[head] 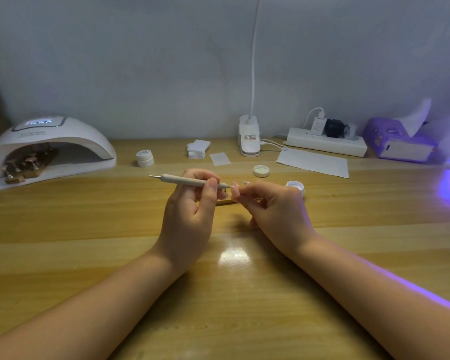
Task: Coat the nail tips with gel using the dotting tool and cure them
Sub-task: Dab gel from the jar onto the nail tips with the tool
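Between left hand [190,203] fingers, dotting tool [190,181], tip rightward.

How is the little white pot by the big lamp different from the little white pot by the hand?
The closed white gel pots are two stacked jars with lids on, standing apart near the white dome nail lamp. The open white gel pot is single, lidless, partly hidden behind the right hand. Both are small, round, white.
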The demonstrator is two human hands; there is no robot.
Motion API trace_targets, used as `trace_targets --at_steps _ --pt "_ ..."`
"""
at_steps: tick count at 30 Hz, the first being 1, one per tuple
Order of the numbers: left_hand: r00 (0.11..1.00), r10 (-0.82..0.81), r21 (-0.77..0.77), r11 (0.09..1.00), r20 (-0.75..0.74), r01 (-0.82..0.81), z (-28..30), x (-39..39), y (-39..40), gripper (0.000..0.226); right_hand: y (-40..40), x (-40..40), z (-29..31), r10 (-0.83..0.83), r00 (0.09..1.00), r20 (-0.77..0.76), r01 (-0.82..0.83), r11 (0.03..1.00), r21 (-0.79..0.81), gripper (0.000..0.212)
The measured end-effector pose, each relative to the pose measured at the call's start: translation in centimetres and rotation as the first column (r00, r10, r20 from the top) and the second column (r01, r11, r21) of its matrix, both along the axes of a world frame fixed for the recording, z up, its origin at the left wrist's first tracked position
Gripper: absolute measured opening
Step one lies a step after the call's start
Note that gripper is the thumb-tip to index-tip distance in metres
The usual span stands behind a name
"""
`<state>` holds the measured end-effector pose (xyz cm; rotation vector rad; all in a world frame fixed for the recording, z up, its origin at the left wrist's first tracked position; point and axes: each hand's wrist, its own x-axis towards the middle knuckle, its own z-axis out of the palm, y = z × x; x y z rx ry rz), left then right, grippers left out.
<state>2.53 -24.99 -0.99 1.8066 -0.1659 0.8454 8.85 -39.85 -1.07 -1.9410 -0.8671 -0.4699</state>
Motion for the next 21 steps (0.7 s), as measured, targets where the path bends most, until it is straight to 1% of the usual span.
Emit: trace_targets --at_steps 15,21 --pt "1.000 0.003 -0.002 1.000 0.031 -0.003 0.13 -0.07 -0.04 0.009 0.00 0.15 -0.11 -0.001 1.000 0.023 0.001 1.000 0.000 0.013" --pt "1.000 -0.009 -0.012 1.000 0.029 0.010 0.24 -0.06 -0.02 0.010 0.02 0.18 -0.10 0.000 1.000 0.005 0.000 1.000 -0.002 0.015"
